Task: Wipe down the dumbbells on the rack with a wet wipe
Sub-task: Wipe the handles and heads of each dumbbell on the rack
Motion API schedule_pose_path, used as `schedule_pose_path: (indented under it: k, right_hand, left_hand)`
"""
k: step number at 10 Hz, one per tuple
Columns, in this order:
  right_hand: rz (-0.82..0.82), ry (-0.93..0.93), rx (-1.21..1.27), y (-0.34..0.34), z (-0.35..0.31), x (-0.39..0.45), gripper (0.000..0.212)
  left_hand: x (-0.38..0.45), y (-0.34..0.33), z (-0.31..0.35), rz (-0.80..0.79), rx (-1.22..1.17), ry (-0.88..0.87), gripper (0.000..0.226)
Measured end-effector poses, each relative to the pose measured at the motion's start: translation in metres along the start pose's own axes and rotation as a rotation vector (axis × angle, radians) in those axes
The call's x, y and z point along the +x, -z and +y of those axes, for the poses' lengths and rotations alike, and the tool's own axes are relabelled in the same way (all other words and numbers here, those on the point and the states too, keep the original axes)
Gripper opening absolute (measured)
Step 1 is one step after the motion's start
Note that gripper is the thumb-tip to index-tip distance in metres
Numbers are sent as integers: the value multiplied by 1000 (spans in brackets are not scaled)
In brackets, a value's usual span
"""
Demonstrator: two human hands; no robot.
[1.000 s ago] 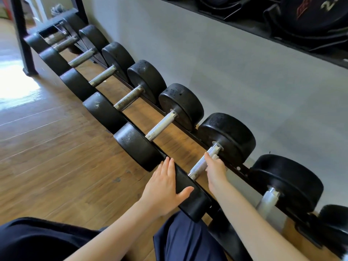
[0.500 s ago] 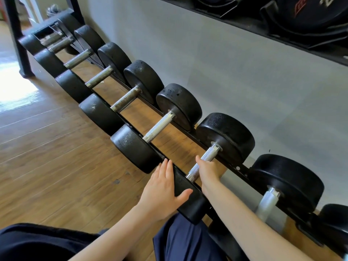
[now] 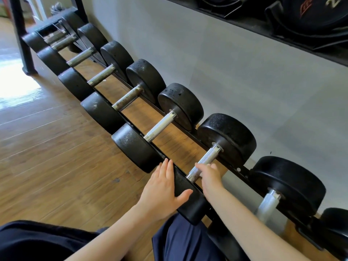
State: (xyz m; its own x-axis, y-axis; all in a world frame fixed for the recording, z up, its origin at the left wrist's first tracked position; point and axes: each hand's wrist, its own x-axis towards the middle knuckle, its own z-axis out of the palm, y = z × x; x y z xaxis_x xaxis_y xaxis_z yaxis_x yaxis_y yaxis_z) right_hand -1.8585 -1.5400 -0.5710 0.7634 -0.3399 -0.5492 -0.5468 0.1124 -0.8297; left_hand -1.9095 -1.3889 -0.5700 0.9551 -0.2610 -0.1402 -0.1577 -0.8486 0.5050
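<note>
Several black dumbbells with metal handles lie in a row on a low black rack [image 3: 243, 169] along the wall. My left hand [image 3: 162, 191] rests flat, fingers straight, on the near head [image 3: 190, 200] of the closest dumbbell. My right hand [image 3: 210, 176] curls round the lower part of that dumbbell's knurled silver handle [image 3: 207, 159]. No wet wipe shows; anything in the right palm is hidden by the fingers. The dumbbell's far head [image 3: 227, 138] sits against the rack's back rail.
A grey wall [image 3: 244, 76] runs behind the rack. An upper shelf [image 3: 282, 27] holds large black weights. The wooden floor [image 3: 47, 157] lies open to the left, with a black rack post [image 3: 22, 40] at the far left. My dark-trousered knees [image 3: 178, 242] are close to the rack.
My right hand has slid down the handle toward the near head, baring more of the knurled metal. The left hand has stayed on the head.
</note>
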Motion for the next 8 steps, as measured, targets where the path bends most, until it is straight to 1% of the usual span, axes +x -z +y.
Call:
schedule_pose_path:
  k: [1, 2, 3, 4, 5, 6, 7, 8]
  right_hand:
    - [-56, -17, -25, 4, 6, 2, 56]
    - [-2, 43, 17, 7, -8, 12, 60]
    - [67, 124, 32, 8, -18, 18, 55]
    - [21, 136, 8, 7, -5, 11, 55]
    - [-107, 62, 30, 12, 16, 4, 57]
    - [-188, -15, 234, 19, 7, 5, 24]
    - [-87, -37, 337, 22, -13, 13, 29]
    - [-71, 15, 325, 21, -18, 19, 37]
  left_hand:
    - [1, 1, 1, -19, 7, 0, 97]
    - [0, 2, 1, -23, 7, -6, 96]
    - [-1, 2, 1, -25, 2, -3, 96]
    - [-1, 2, 1, -23, 10, -4, 96]
    - [1, 1, 0, -26, 18, -5, 97]
    - [1, 1, 1, -42, 24, 0, 97]
    - [1, 3, 0, -49, 26, -5, 96]
    - [0, 4, 1, -57, 29, -7, 96]
